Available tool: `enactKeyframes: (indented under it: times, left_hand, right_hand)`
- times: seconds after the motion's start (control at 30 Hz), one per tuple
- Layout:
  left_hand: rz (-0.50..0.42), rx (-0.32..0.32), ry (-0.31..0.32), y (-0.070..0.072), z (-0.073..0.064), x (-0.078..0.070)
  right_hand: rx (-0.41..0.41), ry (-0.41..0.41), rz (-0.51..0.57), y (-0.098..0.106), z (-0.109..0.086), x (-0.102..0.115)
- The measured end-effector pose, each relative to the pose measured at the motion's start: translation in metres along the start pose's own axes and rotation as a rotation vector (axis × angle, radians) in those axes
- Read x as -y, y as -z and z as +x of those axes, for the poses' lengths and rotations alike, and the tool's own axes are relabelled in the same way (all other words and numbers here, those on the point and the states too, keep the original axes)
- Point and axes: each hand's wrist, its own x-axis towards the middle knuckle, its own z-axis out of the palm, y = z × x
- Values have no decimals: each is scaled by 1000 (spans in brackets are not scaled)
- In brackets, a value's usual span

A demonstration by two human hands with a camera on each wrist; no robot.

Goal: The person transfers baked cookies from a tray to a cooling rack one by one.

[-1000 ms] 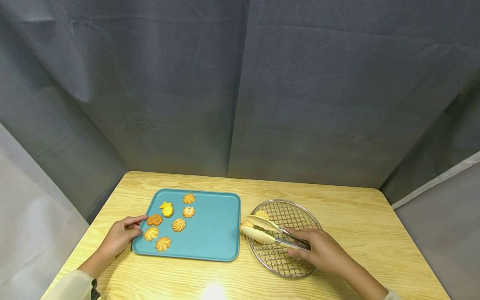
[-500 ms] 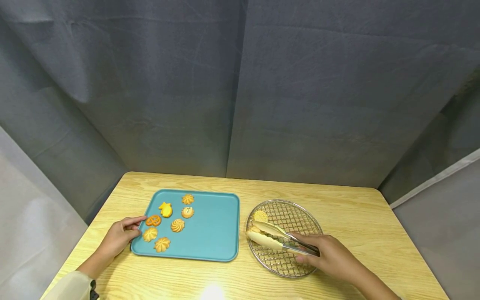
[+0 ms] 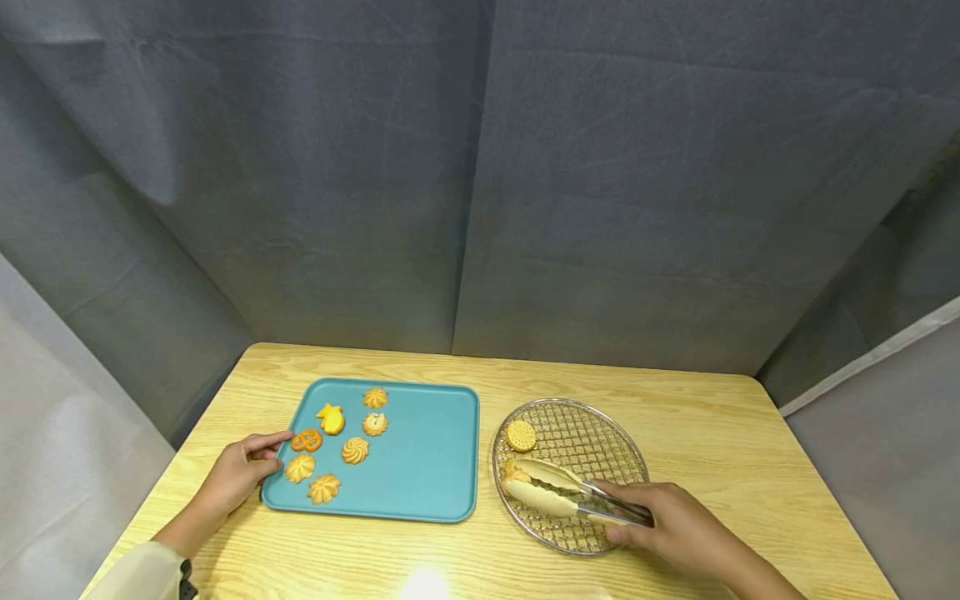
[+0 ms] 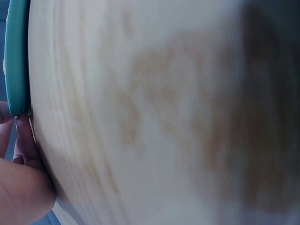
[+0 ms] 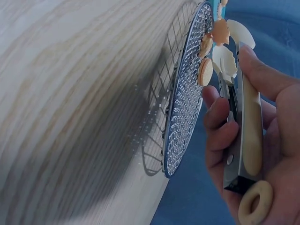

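On my head feed, the person's right hand [image 3: 667, 521] grips a pair of tongs [image 3: 542, 500] with pale, scalloped ends and a metal handle. The tongs are closed down narrow on a golden cookie [image 5: 221, 33], which sits at their tips over the left edge of the round wire rack [image 3: 592, 450]. I cannot tell whether it touches the mesh. A round, dimpled yellow cookie [image 3: 521, 436] lies on the rack near its far-left edge, and my right wrist feed shows another cookie [image 5: 206, 44] beside it on the mesh.

The left hand [image 3: 236, 475] pinches the left edge of the blue-green tray [image 3: 420, 467], thumb and fingers at the rim. On the tray I count seven cookies: a pretzel [image 3: 307, 441] by the left edge, a yellow fish-like one [image 3: 331, 419], a swirl [image 3: 356, 451], and four flower-shaped ones, two toward the near-left corner and two toward the far edge. Tray and rack stand side by side, apart, on the wood-grain worktop [image 3: 675, 400], the tray nearer its left edge.
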Motion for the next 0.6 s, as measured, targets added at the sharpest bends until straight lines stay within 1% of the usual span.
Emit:
enactKeyframes:
  times: [0.27,0.5,0.6]
  left_hand:
    - [-10,-4,-9,0,-1,-2]
    - [9,6,-8,1,-1,-1]
    - [25,5,-11,1,0,0]
  right_hand:
    - [2,13,-23,1,-5,-3]
    - [60,12,49,5,-10,-7]
    - [68,13,36,6,-12,-10]
